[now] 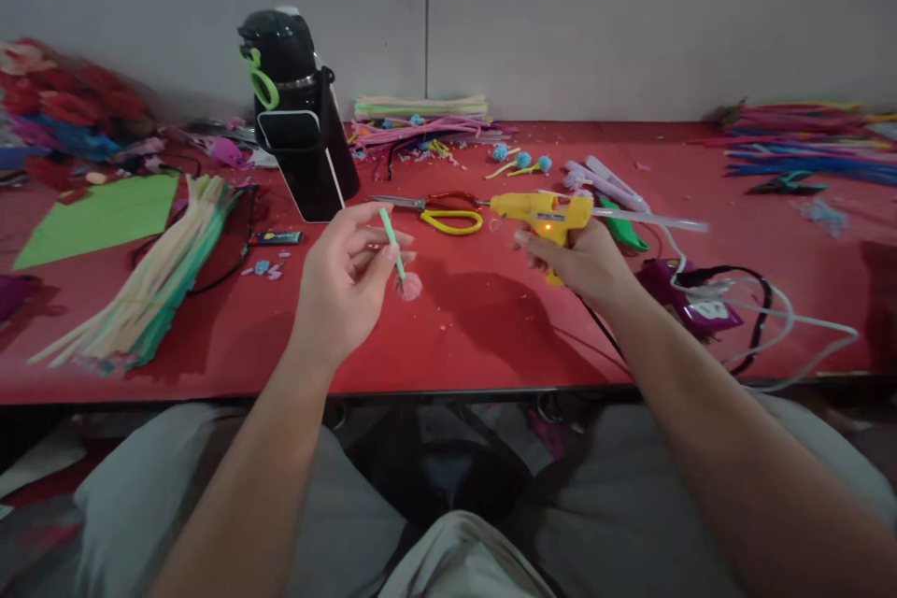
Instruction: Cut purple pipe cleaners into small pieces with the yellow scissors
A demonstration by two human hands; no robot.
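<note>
While the left grip (350, 271) pinches a short green stem (392, 243) between thumb and fingers, the right grip (578, 257) is wrapped around the handle of a yellow glue gun (550, 213), its nozzle aimed toward the left grip. A pink pom-pom (409, 287) sits at the stem's lower end, just beside the left fingers; whether it is joined there I cannot tell. The near edge of the worktop (455, 355) runs on the wearer's side of both grips, with grey-clad knees beyond it. Between the grips lies a bare red stretch, crossed by a shadow and dotted with crumbs, which leaves room sideways; past it, ahead of the grips, lie scissors (452, 221).

The worktop is red and ends, far ahead of the grips, at a pale grey wall (561, 19) with one dark vertical seam. To the left of the left grip lies a tied bundle of pale and green stems (150, 280), with a green sheet (98, 217) farther out.

Counted, there is one glue gun, showing one orange light and one clear glue stick (651, 220) behind; one pair of scissors; one black bottle (298, 121) ahead of the left grip; three blue pom-poms (522, 161) ahead of the gun; and one purple device (687, 299) right of the right grip.
</note>
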